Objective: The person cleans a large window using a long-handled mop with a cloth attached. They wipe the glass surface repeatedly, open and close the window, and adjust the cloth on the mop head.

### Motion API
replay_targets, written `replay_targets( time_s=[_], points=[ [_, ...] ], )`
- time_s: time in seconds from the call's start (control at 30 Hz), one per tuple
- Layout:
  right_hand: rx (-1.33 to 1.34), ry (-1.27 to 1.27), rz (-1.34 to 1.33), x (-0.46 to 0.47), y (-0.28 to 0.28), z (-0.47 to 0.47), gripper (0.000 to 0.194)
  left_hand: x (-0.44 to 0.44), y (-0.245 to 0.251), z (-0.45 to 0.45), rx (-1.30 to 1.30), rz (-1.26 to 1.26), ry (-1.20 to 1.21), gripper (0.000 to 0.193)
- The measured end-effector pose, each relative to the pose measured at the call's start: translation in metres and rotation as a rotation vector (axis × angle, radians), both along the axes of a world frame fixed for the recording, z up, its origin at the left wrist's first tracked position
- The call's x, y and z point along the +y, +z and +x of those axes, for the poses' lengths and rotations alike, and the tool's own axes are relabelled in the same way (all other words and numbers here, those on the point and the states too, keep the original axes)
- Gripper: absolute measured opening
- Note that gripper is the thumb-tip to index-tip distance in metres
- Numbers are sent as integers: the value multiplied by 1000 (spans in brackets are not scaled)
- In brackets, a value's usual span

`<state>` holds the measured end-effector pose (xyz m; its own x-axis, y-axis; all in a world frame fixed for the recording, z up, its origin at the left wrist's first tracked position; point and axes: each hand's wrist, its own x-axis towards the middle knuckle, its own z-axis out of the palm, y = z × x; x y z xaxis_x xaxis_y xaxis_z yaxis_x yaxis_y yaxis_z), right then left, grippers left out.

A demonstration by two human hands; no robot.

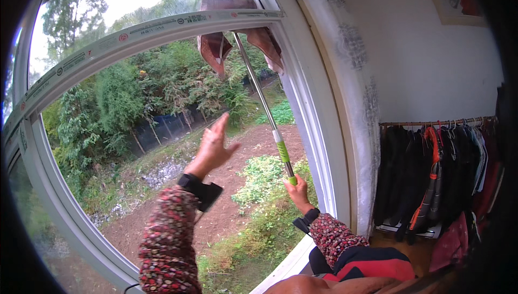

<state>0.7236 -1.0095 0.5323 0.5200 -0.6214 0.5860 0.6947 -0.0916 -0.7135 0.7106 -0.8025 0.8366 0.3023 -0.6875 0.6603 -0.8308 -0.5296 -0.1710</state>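
Note:
My right hand (298, 193) grips the lower end of a telescopic metal pole (259, 87) with green and white grip sections (283, 152). The pole slants up through the open window to a brownish-pink cloth (267, 43), which hangs in folds around its top. Part of that cloth shows above the window's crossbar, against the upper pane. What the cloth is wrapped over is hidden. My left hand (214, 148) is raised with fingers apart, holding nothing, left of the pole. Both wrists wear black straps with a dark block (206, 195).
The white window crossbar (153, 27) bears printed writing. A window jamb (311, 91) and a patterned curtain (360, 91) stand at the right. Beyond them, clothes (408, 172) hang on a rail (437, 123). Outside lie bare soil (259, 140), plants and trees.

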Motion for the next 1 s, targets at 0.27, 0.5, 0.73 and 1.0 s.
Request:
replay_targets(
  time_s=[0.27,0.5,0.73,1.0],
  points=[
    [43,-209,-96,31,25,7,21,-104,-96,48,1166,-321,-293,78],
    [14,-335,-189,39,23,-5,15,-135,-133,57,1439,-779,-573,18],
    [45,-403,-419,54,-12,-28,22,-92,-166,17,1431,-939,-576,19],
    [-137,-309,-651,101,3,-47,24,3,-165,-38,1295,-1233,-668,14]
  ],
)
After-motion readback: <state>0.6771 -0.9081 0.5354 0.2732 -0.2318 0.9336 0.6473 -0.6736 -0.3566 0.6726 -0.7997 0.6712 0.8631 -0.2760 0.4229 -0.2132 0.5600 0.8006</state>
